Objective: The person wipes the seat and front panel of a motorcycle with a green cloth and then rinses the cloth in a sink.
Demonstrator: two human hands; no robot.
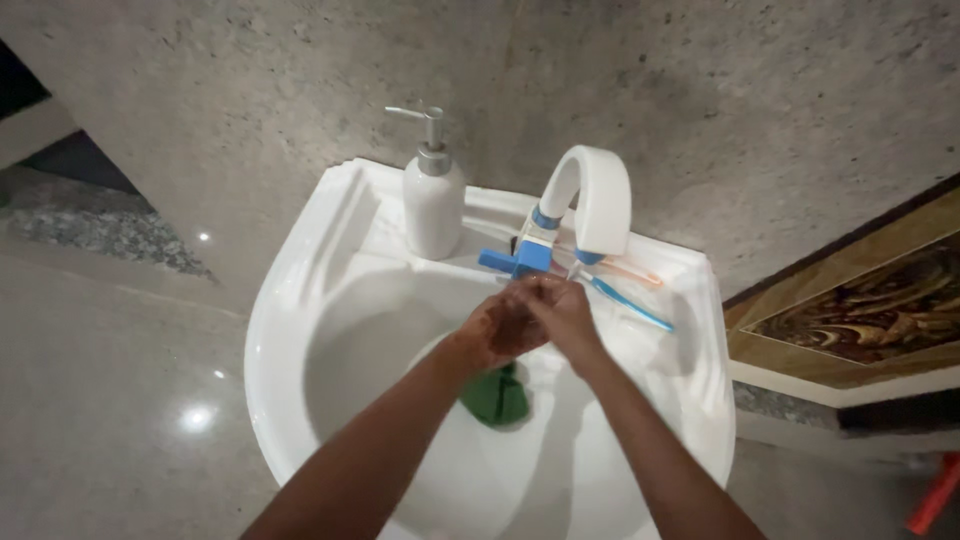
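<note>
Both of my hands are pressed together over a white washbasin (290, 330), just under the spout of a white curved tap (592, 195) with a blue lever. My left hand (500, 328) and my right hand (563, 308) overlap, fingers closed against each other; neither holds a separate thing that I can see. A green cloth (497, 396) lies in the bowl directly below my left wrist, partly hidden by it.
A white pump soap bottle (432, 200) stands on the basin's back ledge, left of the tap. Two toothbrushes, one blue (630, 305) and one orange (630, 271), lie on the ledge to the right. Grey stone wall behind, glossy tiled floor at left, a red object (935, 495) at lower right.
</note>
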